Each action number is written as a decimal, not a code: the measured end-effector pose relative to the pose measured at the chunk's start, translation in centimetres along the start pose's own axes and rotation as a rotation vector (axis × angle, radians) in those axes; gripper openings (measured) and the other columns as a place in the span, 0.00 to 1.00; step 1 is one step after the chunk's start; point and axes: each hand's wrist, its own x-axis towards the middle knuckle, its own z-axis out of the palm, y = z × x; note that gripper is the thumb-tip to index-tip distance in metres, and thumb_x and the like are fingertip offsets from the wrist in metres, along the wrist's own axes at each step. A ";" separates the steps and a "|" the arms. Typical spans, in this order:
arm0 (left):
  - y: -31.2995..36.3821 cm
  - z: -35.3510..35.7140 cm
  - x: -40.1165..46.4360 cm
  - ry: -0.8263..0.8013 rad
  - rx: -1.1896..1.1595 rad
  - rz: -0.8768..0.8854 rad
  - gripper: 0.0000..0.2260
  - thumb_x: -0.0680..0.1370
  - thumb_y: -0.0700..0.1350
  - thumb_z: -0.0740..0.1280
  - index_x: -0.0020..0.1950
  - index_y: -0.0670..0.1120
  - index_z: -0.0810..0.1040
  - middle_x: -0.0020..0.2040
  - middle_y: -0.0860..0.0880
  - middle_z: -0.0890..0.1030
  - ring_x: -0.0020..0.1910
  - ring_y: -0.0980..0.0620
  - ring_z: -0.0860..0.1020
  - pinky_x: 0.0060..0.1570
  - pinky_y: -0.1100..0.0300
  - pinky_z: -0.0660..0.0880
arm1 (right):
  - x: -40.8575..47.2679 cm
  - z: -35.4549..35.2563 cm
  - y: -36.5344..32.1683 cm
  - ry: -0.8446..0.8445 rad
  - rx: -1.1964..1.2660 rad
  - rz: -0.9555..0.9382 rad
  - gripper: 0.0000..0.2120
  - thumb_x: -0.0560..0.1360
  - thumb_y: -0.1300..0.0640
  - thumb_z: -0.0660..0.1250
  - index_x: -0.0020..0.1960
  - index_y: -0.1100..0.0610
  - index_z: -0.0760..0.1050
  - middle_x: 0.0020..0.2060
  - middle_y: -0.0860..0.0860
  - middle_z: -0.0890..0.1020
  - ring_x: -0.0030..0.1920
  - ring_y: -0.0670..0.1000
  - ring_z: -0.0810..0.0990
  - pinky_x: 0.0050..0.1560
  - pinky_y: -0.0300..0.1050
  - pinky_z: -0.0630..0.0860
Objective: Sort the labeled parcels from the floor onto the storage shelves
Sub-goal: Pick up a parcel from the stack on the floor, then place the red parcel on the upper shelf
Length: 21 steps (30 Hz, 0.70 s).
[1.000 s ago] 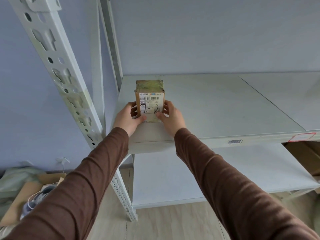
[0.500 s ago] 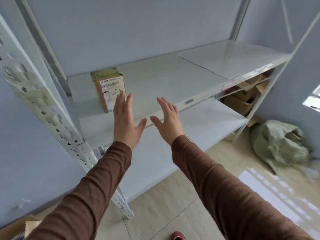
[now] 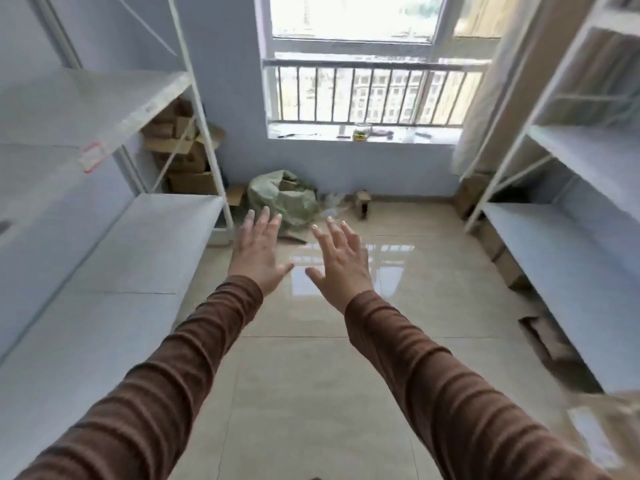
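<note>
White storage shelves [image 3: 145, 247] fill the left side of the frame, their boards bare, with a red-edged label [image 3: 90, 156] on the front edge of the upper one; a second rack [image 3: 571, 258] runs down the right side, flattened cardboard [image 3: 545, 336] on the floor at its foot. Behind the far end of the left rack, left of centre, brown cardboard boxes [image 3: 180, 150] are stacked; what they hold cannot be made out. Just right of them, under the window [image 3: 363, 64], a slumped green woven sack [image 3: 282, 199] lies open with brown cardboard parcels showing in its mouth. A small brown parcel [image 3: 362, 202] stands alone on the tiles [image 3: 311, 375] right of the sack, too blurred to read any label. At centre, the left hand [image 3: 258, 252] and right hand [image 3: 341, 263] reach forward side by side, apart, fingers spread, gripping nothing.
</note>
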 end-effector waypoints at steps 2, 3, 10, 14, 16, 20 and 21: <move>7.3 2.7 1.6 -0.052 -0.012 0.120 0.43 0.77 0.56 0.72 0.84 0.50 0.51 0.85 0.48 0.47 0.83 0.45 0.41 0.80 0.50 0.42 | -2.6 -2.4 6.4 0.021 -0.040 0.109 0.36 0.80 0.45 0.67 0.82 0.48 0.54 0.83 0.51 0.52 0.83 0.56 0.46 0.81 0.63 0.49; 11.0 4.2 2.1 -0.076 -0.024 0.175 0.42 0.77 0.56 0.72 0.84 0.50 0.51 0.85 0.49 0.47 0.83 0.46 0.40 0.81 0.50 0.42 | -4.0 -3.6 9.5 0.035 -0.060 0.162 0.36 0.80 0.45 0.67 0.82 0.48 0.55 0.83 0.51 0.52 0.83 0.56 0.46 0.81 0.63 0.47; 34.4 12.9 1.6 -0.253 -0.044 0.540 0.43 0.78 0.57 0.71 0.84 0.51 0.49 0.85 0.49 0.44 0.82 0.45 0.38 0.81 0.49 0.42 | -15.3 -11.2 27.6 0.122 -0.169 0.520 0.35 0.80 0.45 0.66 0.83 0.47 0.55 0.83 0.51 0.53 0.83 0.56 0.47 0.80 0.63 0.45; 44.6 16.3 -0.2 -0.327 -0.030 0.743 0.43 0.78 0.57 0.70 0.84 0.51 0.49 0.85 0.49 0.44 0.82 0.44 0.37 0.80 0.47 0.42 | -21.5 -14.3 34.3 0.159 -0.206 0.708 0.36 0.81 0.43 0.65 0.83 0.47 0.54 0.84 0.50 0.51 0.83 0.56 0.46 0.80 0.64 0.45; 49.2 17.8 -1.1 -0.365 -0.035 0.836 0.43 0.78 0.57 0.71 0.84 0.51 0.49 0.85 0.49 0.45 0.82 0.44 0.37 0.80 0.47 0.42 | -24.4 -15.5 37.2 0.178 -0.198 0.807 0.36 0.81 0.42 0.65 0.83 0.47 0.53 0.84 0.51 0.51 0.83 0.56 0.45 0.81 0.65 0.45; 56.6 20.4 -3.0 -0.431 -0.078 0.978 0.43 0.77 0.58 0.71 0.84 0.52 0.50 0.85 0.50 0.46 0.83 0.44 0.39 0.80 0.47 0.43 | -29.7 -17.1 41.5 0.212 -0.184 0.996 0.36 0.81 0.42 0.64 0.83 0.47 0.53 0.84 0.50 0.49 0.83 0.56 0.45 0.81 0.65 0.46; 58.2 21.1 -3.4 -0.441 -0.084 1.017 0.43 0.77 0.58 0.71 0.84 0.52 0.50 0.85 0.49 0.47 0.83 0.44 0.39 0.80 0.47 0.43 | -30.8 -17.5 42.4 0.212 -0.188 1.037 0.35 0.81 0.42 0.64 0.83 0.47 0.53 0.84 0.50 0.49 0.83 0.56 0.45 0.81 0.65 0.47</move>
